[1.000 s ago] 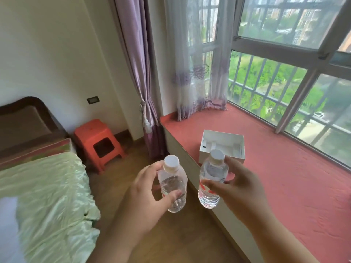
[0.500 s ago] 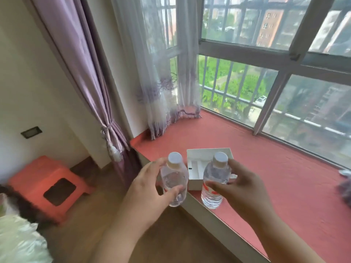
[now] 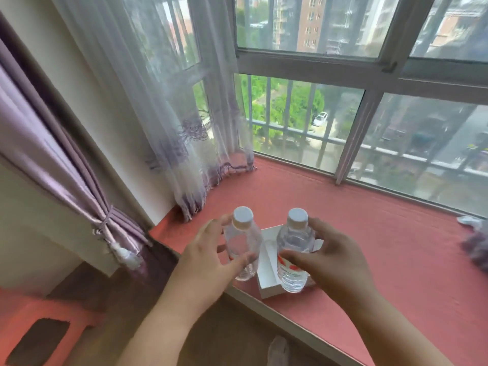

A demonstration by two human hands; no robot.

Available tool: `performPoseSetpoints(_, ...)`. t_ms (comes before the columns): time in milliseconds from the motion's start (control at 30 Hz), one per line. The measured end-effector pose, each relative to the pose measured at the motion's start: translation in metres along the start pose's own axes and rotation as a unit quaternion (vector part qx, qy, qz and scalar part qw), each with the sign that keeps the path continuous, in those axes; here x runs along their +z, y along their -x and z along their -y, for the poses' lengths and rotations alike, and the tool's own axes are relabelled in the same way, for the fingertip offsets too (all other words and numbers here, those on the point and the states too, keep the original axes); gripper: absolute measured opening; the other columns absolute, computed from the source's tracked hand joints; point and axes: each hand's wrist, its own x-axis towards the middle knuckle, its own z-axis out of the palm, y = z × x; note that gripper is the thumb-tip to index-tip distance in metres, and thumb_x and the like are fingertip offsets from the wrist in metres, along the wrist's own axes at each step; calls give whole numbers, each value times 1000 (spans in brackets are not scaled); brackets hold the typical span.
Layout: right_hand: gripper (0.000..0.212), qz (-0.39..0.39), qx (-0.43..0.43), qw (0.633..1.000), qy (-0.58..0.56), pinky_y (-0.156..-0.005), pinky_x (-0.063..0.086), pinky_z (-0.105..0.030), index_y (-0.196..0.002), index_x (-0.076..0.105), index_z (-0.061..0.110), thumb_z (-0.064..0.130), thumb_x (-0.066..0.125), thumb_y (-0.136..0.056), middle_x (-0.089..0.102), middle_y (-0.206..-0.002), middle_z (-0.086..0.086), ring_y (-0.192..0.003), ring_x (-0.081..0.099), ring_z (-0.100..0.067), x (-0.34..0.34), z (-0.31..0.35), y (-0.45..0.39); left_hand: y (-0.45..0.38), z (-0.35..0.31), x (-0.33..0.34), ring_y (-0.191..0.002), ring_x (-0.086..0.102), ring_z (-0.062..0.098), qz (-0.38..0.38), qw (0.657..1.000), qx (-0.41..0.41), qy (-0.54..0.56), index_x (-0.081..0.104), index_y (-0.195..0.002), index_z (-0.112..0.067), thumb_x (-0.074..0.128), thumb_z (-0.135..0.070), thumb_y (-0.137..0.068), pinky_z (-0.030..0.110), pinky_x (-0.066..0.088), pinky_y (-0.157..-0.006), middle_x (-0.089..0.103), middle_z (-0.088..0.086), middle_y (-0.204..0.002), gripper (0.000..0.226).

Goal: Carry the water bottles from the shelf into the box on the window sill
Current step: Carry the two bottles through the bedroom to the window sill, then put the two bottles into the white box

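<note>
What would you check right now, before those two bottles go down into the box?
1. Left hand grips left bottle: ok.
2. Right hand grips right bottle: ok.
3. Both caps on: ok.
4. Box open on the sill: ok.
5. Right bottle over the box: ok; left bottle seems beside its left edge: not ok.
6. Room inside for both bottles: cannot tell, the hands and bottles hide most of it.
</note>
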Motion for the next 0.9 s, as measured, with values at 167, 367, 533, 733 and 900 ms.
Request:
performPoseSetpoints(167, 55, 2, 0, 1000, -21, -73, 50, -24, -111, 66, 49, 34, 87, -62, 70, -88, 30, -82, 65, 10, 12, 5, -73, -71, 6, 0, -108, 55, -13, -5, 1000, 0, 1, 41, -129, -60, 83, -54, -71, 7, 39, -83, 44, -34, -134, 72)
performPoseSetpoints(367, 53, -15, -16, 999, -39, -74, 53, -27, -109, 66, 48, 34, 86, -62, 68, -89, 31, -83, 64, 7, 13, 12, -153, -155, 2, 4, -103, 54, -20, -3, 1000, 21, 6, 44, -132, -56, 84, -46, -75, 4, 42, -84, 46, -34, -130, 70)
performPoseSetpoints(533, 53, -36, -13, 999, -26, -75, 55, -34, -110, 63, 51, 38, 84, -63, 69, -92, 29, -81, 66, 1, 10, 7, -193, -198, 7, 17, -110, 54, -14, 16, 1000, 24, 12, 38, -131, -62, 82, -48, -76, 13, 42, -89, 45, -34, -132, 72)
performPoseSetpoints(733, 59, -91, 57, 994, -13, -77, 55, -36, -113, 60, 54, 40, 85, -62, 67, -95, 30, -82, 67, -2, 11, -26, -209, -252, 19, 43, -107, 54, -18, 76, 996, 43, 35, 40, -131, -62, 84, -45, -74, 13, 45, -87, 46, -35, -130, 74)
performPoseSetpoints(900, 54, -148, 151, 977, -3, -77, 54, -34, -111, 59, 54, 45, 83, -64, 67, -95, 28, -82, 65, -2, 24, -60, -206, -300, 33, 84, -116, 53, -13, 182, 979, 79, 51, 45, -140, -48, 86, -36, -73, 19, 50, -95, 51, -28, -131, 80)
